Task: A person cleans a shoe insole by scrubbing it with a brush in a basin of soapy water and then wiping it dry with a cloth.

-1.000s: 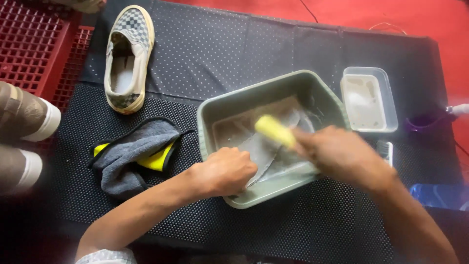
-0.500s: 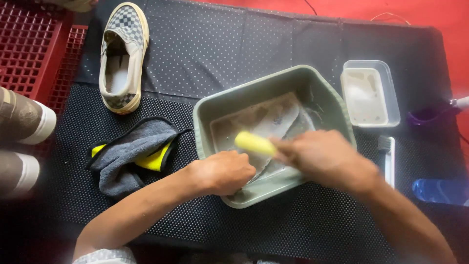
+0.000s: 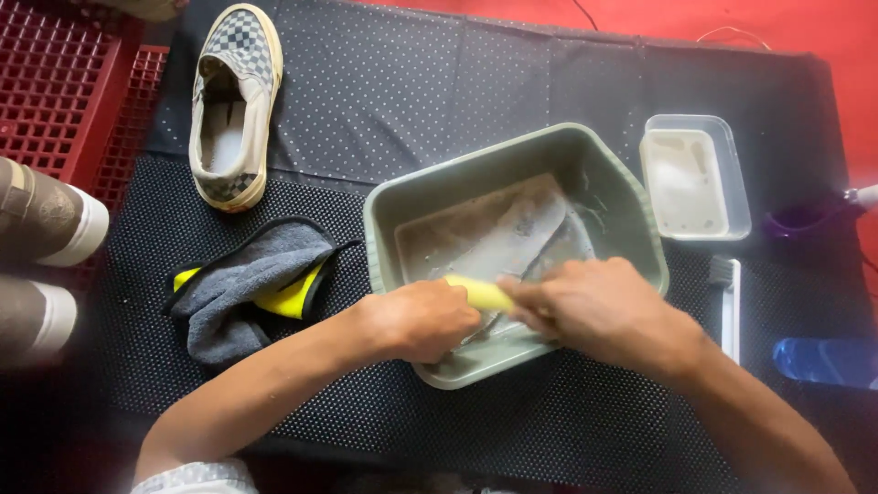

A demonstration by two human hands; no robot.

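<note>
Grey-green basin (image 3: pixel 615 190), one, on the dark dotted mat (image 3: pixel 439 82); it holds one pale flat piece (image 3: pixel 494 240), apparently a shoe insole, lying in shallow soapy water. Right hand (image 3: pixel 604 316), grip closed around the yellow brush handle (image 3: pixel 483 295), works low over the near side of the basin; the bristle end is hidden, so its contact with the insole cannot be confirmed. Left hand (image 3: pixel 416 320), fingers curled at the near rim, seemingly pinning the insole's edge; what it holds cannot be told for certain. Risks, judged: both hands bear on the basin's near rim, so a hard stroke could tip it and slop water onto the mat; the wet handle could slip in the grip; the insole could slide from under the left hand. Other items: checkered slip-on shoe (image 3: pixel 233 105), one, upright, far left, well apart from the basin; grey and yellow cloth (image 3: pixel 251 284), one, just beside the basin's left wall; clear rectangular tub (image 3: pixel 693 176), one, right of the basin; white brush (image 3: pixel 729 297), one, near the right forearm; red crates (image 3: pixel 64 87), two; a purple object and a blue object at the right edge, one each, too blurred to identify.
</note>
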